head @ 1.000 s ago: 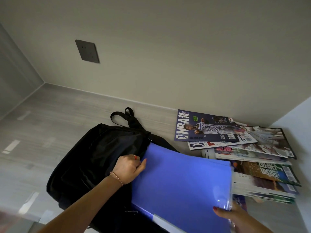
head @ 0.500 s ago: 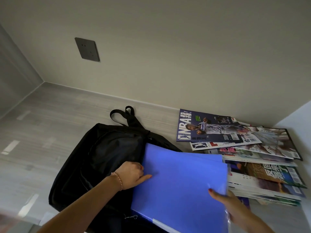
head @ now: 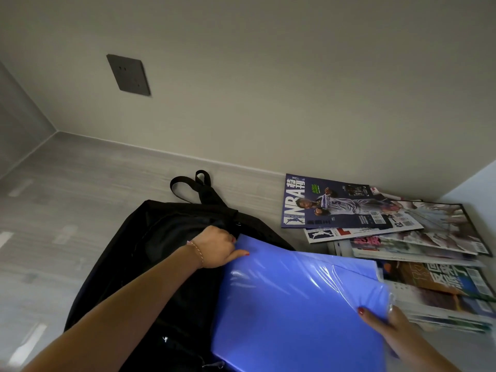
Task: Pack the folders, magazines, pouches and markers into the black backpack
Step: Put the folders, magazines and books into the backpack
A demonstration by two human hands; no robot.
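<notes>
The black backpack (head: 150,253) lies on the grey surface with its straps toward the wall. My left hand (head: 214,248) grips the edge of its opening and holds it apart. A blue plastic folder (head: 295,304) lies slanted over the bag, its far corner at the opening beside my left hand. My right hand (head: 386,322) pinches the folder's right edge, thumb on top. Several magazines (head: 402,237) lie fanned in a loose pile to the right, an NBA issue (head: 327,205) on top at the back. No pouches or markers show.
A wall stands close behind the backpack and magazines, with a dark socket plate (head: 128,75) on it. A side wall closes in at the left, and a pale panel (head: 475,189) rises at the right behind the magazine pile. Bare grey surface (head: 67,210) stretches left of the bag.
My left hand has moved up along the bag's opening toward the straps. The folder has tipped, its right edge dropping lower, and my right hand has slid down that edge.
</notes>
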